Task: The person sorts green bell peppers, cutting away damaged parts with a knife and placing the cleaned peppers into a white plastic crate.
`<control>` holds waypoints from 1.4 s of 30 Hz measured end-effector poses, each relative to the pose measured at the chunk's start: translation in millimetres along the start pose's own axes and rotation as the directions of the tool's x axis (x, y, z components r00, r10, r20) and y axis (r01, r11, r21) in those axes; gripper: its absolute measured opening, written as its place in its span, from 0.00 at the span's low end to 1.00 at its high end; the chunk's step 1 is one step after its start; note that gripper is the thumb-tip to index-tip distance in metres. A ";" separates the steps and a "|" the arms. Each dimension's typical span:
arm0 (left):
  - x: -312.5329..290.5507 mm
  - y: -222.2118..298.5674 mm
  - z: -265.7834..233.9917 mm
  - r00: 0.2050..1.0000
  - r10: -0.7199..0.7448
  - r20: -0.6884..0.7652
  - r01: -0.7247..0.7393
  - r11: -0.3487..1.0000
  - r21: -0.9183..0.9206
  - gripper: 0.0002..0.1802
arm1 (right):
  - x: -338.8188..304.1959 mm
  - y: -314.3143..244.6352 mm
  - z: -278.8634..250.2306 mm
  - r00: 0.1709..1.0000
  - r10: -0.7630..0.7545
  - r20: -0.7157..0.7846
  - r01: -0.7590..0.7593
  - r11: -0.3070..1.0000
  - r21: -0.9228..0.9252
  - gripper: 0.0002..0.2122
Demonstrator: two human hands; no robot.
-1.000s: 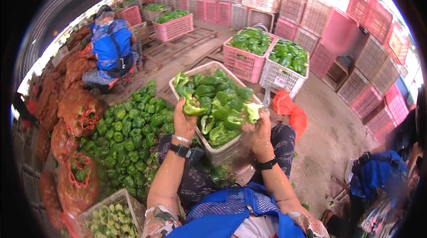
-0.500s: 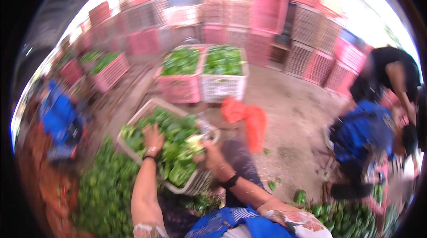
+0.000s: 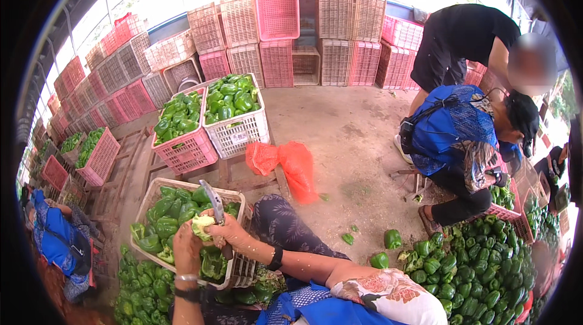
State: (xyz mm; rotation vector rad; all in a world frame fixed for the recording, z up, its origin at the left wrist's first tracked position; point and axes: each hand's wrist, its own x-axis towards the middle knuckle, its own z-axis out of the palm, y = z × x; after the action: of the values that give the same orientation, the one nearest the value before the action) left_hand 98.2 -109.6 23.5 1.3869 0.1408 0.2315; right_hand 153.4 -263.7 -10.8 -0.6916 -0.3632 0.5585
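My right hand [image 3: 234, 234] grips a knife [image 3: 212, 196], its curved blade pointing up and its dark handle below the fist. Between my hands is a pale, whitish-green pepper piece [image 3: 203, 226], against the right fingers. My left hand [image 3: 186, 247] is closed at that piece's left side, though its fingertips are partly hidden. Both hands are above a pale plastic crate [image 3: 146, 200] holding green bell peppers [image 3: 167, 226].
Heaps of bell peppers lie on the floor at left [image 3: 143, 291] and right [image 3: 480, 264]. Ahead stand a full pink crate [image 3: 188, 154] and white crate [image 3: 240, 137], near a red mesh bag [image 3: 294, 170]. Co-workers [image 3: 446, 121] are at right and left; stacked crates [image 3: 276, 61] line the back.
My left hand has lifted off the peppers in the crate and come to the pale piece beside my right hand. The view has swung to the right.
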 end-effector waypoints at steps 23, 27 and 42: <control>-45.6 -34.6 21.9 0.939 0.202 -0.277 -0.223 0.974 -0.047 0.02 | -19.3 18.8 17.1 0.948 -0.318 0.005 0.255 0.750 -0.611 0.20; -46.8 -40.5 17.9 0.930 0.186 -0.317 -0.221 0.972 -0.080 0.03 | -22.0 20.4 17.3 0.902 -0.415 0.119 0.349 0.539 -0.767 0.18; -61.4 -40.5 7.6 0.909 0.198 -0.366 -0.249 0.964 -0.097 0.03 | -15.1 18.8 19.8 1.000 0.007 0.008 -0.002 0.868 -0.497 0.18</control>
State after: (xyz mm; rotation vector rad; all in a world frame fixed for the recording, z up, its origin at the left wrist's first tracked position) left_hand 43.7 -138.6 -17.3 1.2075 0.2587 0.6740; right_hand 124.9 -250.9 -11.4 -1.1905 -0.5232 0.4732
